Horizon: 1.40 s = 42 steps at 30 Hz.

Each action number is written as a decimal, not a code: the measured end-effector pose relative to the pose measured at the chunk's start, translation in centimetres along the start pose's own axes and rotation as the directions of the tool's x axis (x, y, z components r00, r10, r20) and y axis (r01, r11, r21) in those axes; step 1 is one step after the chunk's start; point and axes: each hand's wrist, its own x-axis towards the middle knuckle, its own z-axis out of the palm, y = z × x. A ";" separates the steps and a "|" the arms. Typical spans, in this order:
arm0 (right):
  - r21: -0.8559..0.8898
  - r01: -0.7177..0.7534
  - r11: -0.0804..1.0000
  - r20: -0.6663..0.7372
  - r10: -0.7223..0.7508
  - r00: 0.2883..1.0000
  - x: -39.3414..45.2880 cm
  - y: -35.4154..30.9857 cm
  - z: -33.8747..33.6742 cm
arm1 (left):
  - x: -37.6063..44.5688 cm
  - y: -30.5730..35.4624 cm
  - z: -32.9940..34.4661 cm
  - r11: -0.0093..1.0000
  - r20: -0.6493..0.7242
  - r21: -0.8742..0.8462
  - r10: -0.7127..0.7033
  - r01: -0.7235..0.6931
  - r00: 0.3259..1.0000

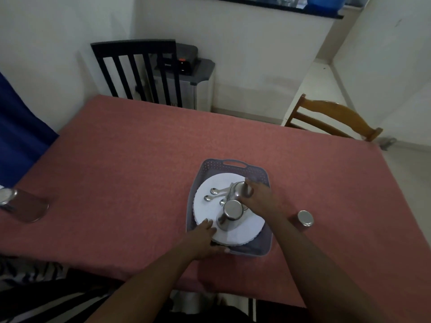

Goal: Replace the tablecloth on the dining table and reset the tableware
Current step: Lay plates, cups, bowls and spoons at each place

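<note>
Gripping steel cup (239,191) right hand (258,199), left hand (203,238) holding basket (233,164), no legible writing

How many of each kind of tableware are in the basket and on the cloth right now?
Steel cups: 4, two in the basket at and, two on the cloth at and
Spoons: 3
Plate stack: 1
Total: 8
</note>
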 end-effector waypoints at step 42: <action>0.112 -0.635 0.764 -0.031 0.641 0.767 -16.8 11.7 2.5 | 3.6 5.7 5.6 0.889 -0.061 0.257 0.406 -0.378 0.912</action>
